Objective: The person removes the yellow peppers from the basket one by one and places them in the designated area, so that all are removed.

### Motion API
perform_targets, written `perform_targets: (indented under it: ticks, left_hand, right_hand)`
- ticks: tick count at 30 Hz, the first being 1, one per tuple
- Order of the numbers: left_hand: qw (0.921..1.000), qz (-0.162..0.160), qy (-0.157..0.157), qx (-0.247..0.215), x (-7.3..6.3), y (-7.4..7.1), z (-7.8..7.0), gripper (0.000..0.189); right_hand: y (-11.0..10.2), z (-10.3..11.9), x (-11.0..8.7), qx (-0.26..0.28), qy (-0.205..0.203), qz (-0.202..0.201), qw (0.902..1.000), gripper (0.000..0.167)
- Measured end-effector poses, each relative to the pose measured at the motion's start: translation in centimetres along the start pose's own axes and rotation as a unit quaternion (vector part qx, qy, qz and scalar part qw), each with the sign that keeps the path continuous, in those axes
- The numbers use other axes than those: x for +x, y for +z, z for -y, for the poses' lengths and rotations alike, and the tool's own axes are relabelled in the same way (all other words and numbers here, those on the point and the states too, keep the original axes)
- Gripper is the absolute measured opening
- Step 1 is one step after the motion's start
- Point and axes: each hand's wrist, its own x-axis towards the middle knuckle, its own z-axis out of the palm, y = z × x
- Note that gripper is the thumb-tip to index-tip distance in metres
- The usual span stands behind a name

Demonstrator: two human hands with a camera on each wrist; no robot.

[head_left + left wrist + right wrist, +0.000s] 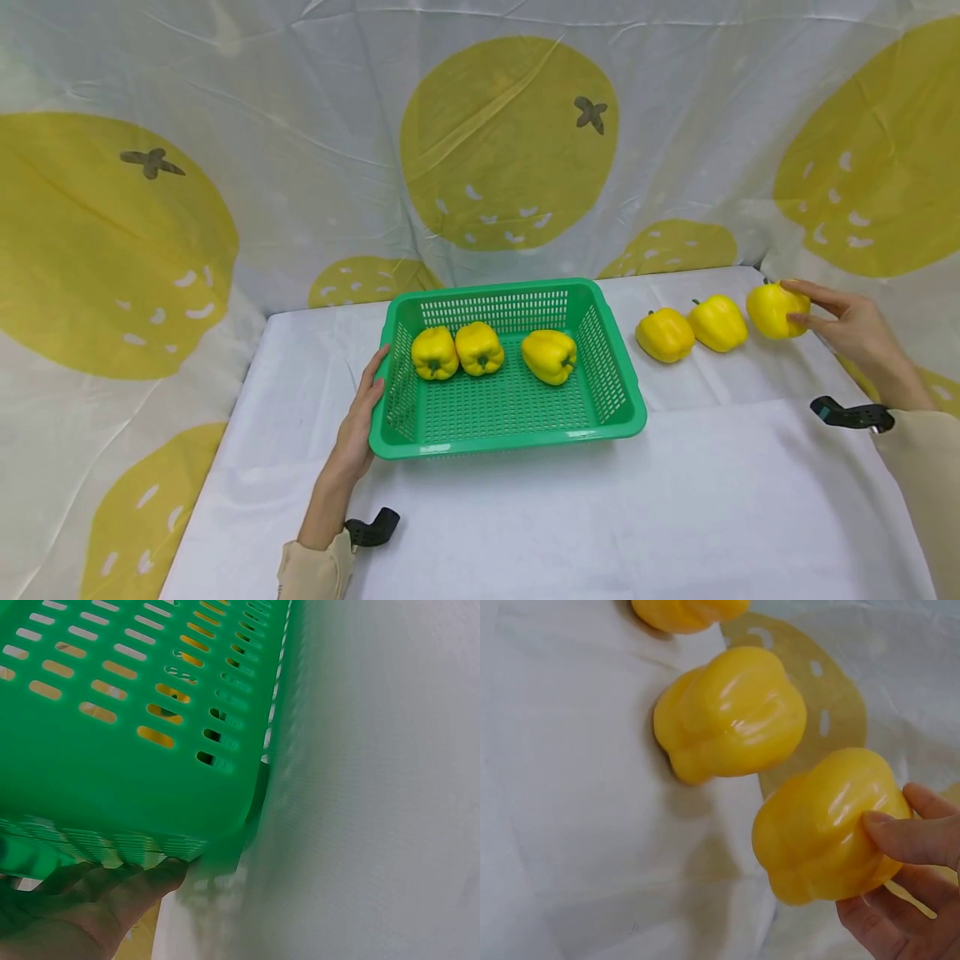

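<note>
In the head view a green slotted plastic basket stands at mid-table with three yellow bell peppers inside: two side by side at its left, one pepper farther right. My left hand lies against the basket's outer left wall; the left wrist view shows its fingers along that wall. At the far right my right hand pinches a yellow bell pepper between thumb and fingers. In the right wrist view this pepper hangs apart from the neighbouring pepper.
Right of the basket, two yellow bell peppers lie on the white tablecloth, one pepper nearer the basket and the other pepper nearer my right hand. Behind the table hangs a light curtain printed with large yellow fruit.
</note>
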Motion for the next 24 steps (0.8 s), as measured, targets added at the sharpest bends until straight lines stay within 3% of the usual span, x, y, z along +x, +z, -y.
perform_targets:
  ticks: [6,13,24]
  left_hand:
    - [1.0,0.004,0.006,-0.004,0.0,0.0,0.1,0.054]
    - [0.9998,0.009,0.012,-0.012,0.1,0.0,0.2,0.054]
    - [0.9998,0.008,0.012,-0.013,0.1,0.0,0.2,0.053]
  right_hand:
    - [0.3,-0.7,0.1,0.015,0.021,0.021,0.9995,0.063]
    - [0.6,-1.3,0.1,0.044,0.018,0.032,0.9984,0.063]
    - [1.1,-1.5,0.2,0.001,0.015,0.023,0.9996,0.061]
